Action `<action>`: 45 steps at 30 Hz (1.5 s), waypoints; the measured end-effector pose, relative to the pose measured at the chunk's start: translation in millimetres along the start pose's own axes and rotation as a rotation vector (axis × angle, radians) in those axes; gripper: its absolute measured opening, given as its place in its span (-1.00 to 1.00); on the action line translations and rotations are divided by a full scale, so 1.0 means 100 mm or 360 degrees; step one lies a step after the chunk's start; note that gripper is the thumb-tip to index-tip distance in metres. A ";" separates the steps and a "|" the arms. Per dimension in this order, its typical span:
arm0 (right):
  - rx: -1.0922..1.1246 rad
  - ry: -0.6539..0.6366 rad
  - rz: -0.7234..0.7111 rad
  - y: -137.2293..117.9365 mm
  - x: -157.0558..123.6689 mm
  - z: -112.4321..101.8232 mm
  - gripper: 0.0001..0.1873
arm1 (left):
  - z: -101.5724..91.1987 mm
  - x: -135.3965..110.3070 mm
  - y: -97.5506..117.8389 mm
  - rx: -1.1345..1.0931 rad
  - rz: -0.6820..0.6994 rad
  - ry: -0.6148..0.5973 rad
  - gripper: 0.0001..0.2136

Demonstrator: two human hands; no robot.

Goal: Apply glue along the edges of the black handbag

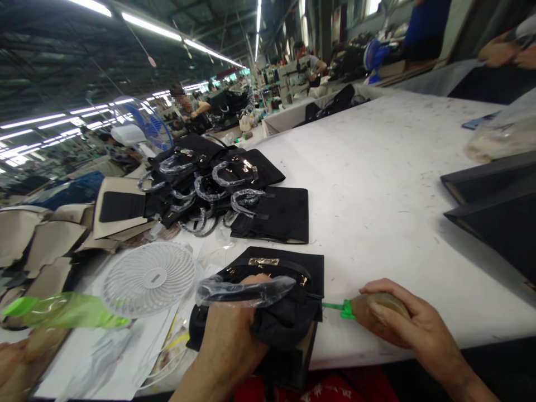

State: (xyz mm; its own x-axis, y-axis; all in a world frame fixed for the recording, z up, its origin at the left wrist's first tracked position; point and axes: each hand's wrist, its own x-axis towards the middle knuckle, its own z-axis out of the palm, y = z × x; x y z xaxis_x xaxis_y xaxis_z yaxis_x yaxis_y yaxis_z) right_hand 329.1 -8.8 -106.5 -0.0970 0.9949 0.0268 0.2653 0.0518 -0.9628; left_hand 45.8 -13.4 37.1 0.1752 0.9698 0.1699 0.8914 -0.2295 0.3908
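A black handbag (288,318) with gold metal fittings lies at the table's near edge, its handle (247,291) wrapped in clear plastic. My left hand (234,329) reaches under that handle and grips the bag's dark fabric; its fingertips are hidden. To the right, my right hand (402,318) is closed around a brownish squeeze bottle (379,315) with a green nozzle. The thin green tip points left and meets, or nearly meets, the bag's right edge.
Several black handbags (209,178) are heaped beyond, with one flat bag (280,215) nearest. A white fan (151,279), a green plastic bottle (67,310) and beige pieces (50,240) lie left. Dark panels (498,212) stand right. Another person's hands (502,54) show top right.
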 end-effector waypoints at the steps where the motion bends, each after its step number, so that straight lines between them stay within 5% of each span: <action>1: -0.0010 -0.0027 -0.0009 -0.01 0.00 0.01 -0.71 | 0.00 -0.01 0.00 0.0005 0.0000 0.0003 -0.79; 6: -0.0088 0.0184 -0.0030 0.01 0.01 0.02 -0.73 | 0.00 -0.02 -0.03 0.0007 -0.0011 0.0016 -0.80; 11: -0.0016 -0.0126 0.0018 -0.01 0.06 -0.02 -0.75 | 0.04 -0.07 -0.09 -0.0009 0.0020 0.0026 -0.80; 16: -0.0132 0.0150 -0.0107 -0.03 0.10 -0.02 -0.75 | 0.07 -0.18 -0.15 -0.0110 -0.0093 -0.0031 -0.80; 23: 0.0005 -0.0040 -0.0009 -0.03 0.08 -0.02 -0.77 | 0.07 -0.31 -0.19 -0.0133 -0.0249 -0.0120 -0.83; 32: 0.0073 -0.0076 0.0135 0.03 0.13 0.01 -0.73 | 0.13 -0.39 -0.20 -0.0142 -0.0365 0.0053 -0.84; 41: 0.0117 0.0062 0.0193 0.00 0.08 0.01 -0.67 | 0.11 -0.39 -0.09 -0.0391 -0.0525 0.0024 -0.83; 45: 0.0104 -0.0103 0.0136 -0.04 0.02 0.01 -0.71 | 0.12 -0.39 -0.08 -0.0396 -0.0560 0.0018 -0.84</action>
State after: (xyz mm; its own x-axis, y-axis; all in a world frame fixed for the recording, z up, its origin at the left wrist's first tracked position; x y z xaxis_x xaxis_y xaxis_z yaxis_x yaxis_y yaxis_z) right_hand 327.0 -7.0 -103.2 -0.1390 0.9877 -0.0717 0.2125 -0.0410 -0.9763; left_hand 36.6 -48.6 16.7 -0.1272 0.9919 -0.0035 0.7678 0.1007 0.6328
